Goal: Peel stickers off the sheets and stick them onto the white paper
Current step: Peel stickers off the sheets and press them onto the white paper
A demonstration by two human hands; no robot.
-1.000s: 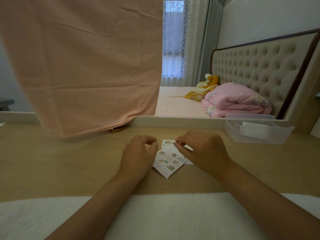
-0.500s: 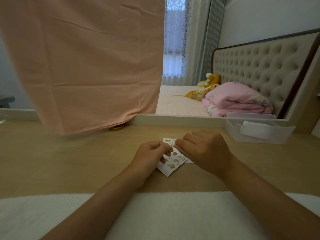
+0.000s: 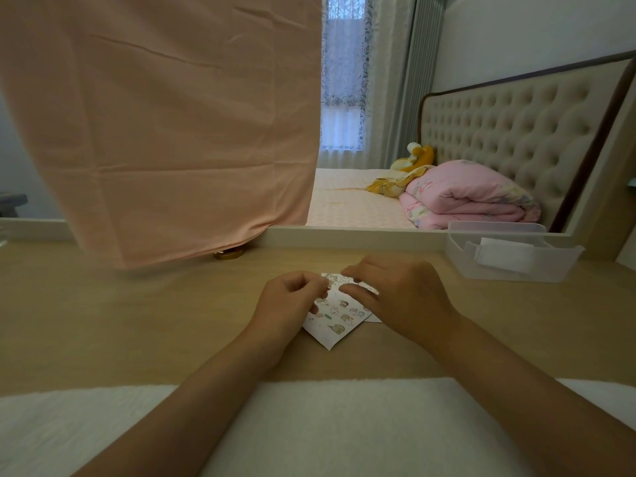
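Note:
A white sticker sheet (image 3: 339, 320) printed with small cartoon animals lies tilted on the wooden desk (image 3: 137, 321). My left hand (image 3: 285, 304) is at the sheet's left edge, thumb and forefinger pinched together on a small sticker near the upper corner. On the sheet's right part rests my right hand (image 3: 401, 297), its fingertips pressing it down. A corner of another white sheet (image 3: 374, 318) shows from under the right hand; the rest of it is hidden.
A pink cloth (image 3: 165, 132) hangs over the desk's back left, with a gold base (image 3: 229, 253) under it. A clear plastic box (image 3: 509, 266) holding white paper stands at the back right. A white towel (image 3: 309, 425) covers the near edge. Behind is a mirror showing a bed.
My left hand came in onto the sheet from its left side, then drew back a little with its fingers pinched. My right hand lowered its fingers onto the sheet.

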